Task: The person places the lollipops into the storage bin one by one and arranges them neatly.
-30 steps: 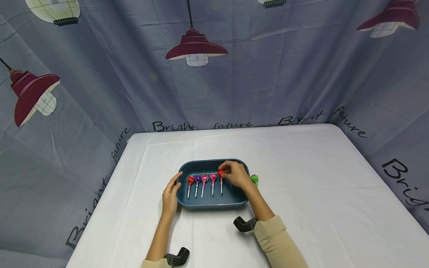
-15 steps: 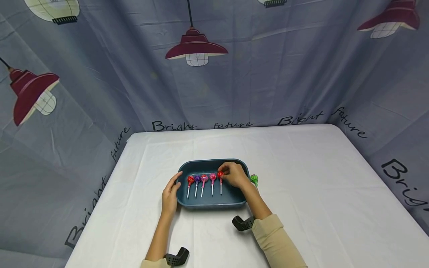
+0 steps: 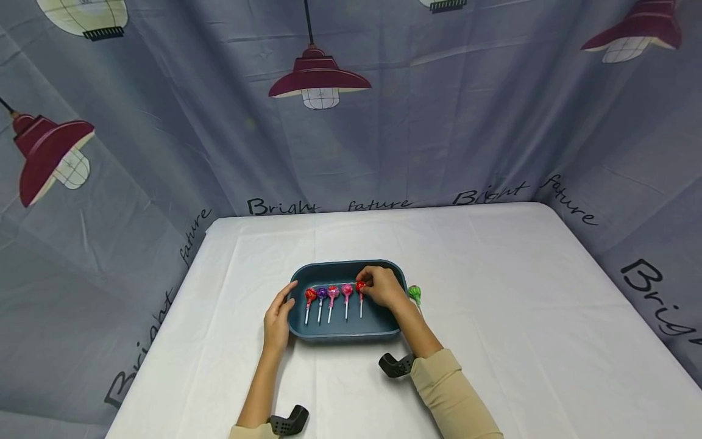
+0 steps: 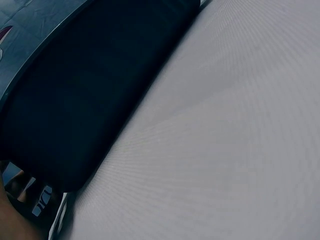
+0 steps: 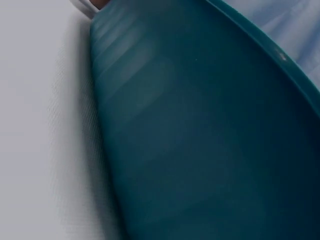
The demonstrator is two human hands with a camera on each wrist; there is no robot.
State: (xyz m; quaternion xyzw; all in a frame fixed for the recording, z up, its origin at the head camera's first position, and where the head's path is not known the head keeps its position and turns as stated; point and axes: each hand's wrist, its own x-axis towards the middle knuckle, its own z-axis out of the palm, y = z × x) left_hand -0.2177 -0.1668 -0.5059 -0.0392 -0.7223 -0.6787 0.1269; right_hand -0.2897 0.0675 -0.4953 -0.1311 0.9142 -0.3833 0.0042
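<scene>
A dark teal tray (image 3: 378, 323) stands on the table, its outer wall filling much of both wrist views. At its left end my left hand (image 3: 276, 323) holds the rim, thumb on the near side and fingers reaching further back. Inside, my right hand (image 3: 385, 288) pinches the head of a red lollipop (image 3: 360, 286), whose white stick points toward me. To its left lie a red lollipop (image 3: 310, 295), a purple lollipop (image 3: 322, 293) and two pink lollipops, one (image 3: 333, 292) beside the other (image 3: 347, 290), in a row with sticks toward me.
A green lollipop (image 3: 415, 293) lies on the white tablecloth (image 3: 493, 317) just right of the tray, its stick partly behind the right forearm. Grey-blue curtains (image 3: 439, 134) printed with lamps surround the table's far side and flanks.
My right hand has settled very slightly lower with the red lollipop, and its forearm has shifted a little left, so more of the green lollipop's stick shows. The left hand keeps its hold.
</scene>
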